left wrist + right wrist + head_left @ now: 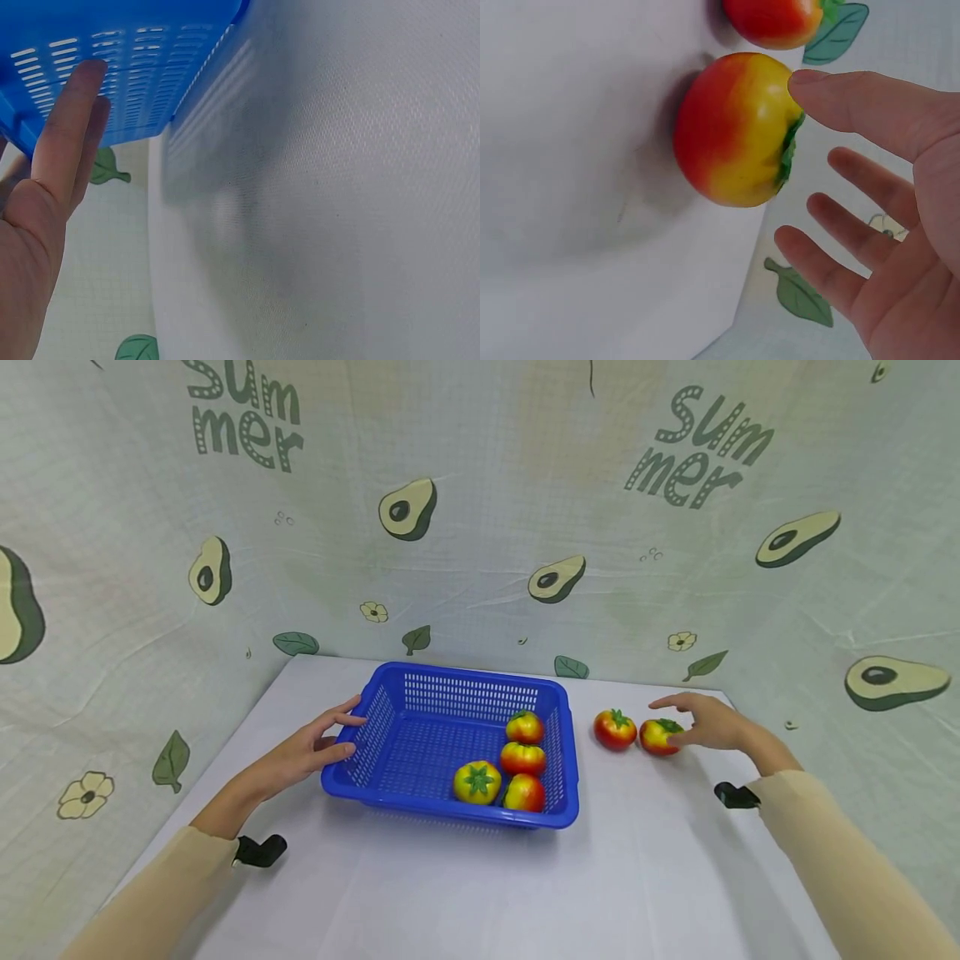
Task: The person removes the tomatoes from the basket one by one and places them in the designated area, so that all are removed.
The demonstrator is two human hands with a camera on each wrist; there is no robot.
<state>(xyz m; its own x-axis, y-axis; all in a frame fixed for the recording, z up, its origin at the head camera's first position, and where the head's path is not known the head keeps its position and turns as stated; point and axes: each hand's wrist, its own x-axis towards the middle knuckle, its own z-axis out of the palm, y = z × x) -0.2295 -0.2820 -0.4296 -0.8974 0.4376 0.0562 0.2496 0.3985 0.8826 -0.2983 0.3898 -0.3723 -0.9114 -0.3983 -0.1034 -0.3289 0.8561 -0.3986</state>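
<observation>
Looks to us like we're roughly two-thirds through loading: four tomatoes (523,759) sit in the blue plastic basket (442,807), two tomatoes (615,731) are left on the desk (630,860) beside it. Our right hand (708,722) is at the outer tomato (654,740), grip apart; can't tell if the thumb's touching. Left hand (300,752) rests fairly straight fingers against the basket's left side.

Left arm (163,893) and right arm (840,860) reach forward, left fingers (66,131) extended, right fingers (851,231) spread apart.
</observation>
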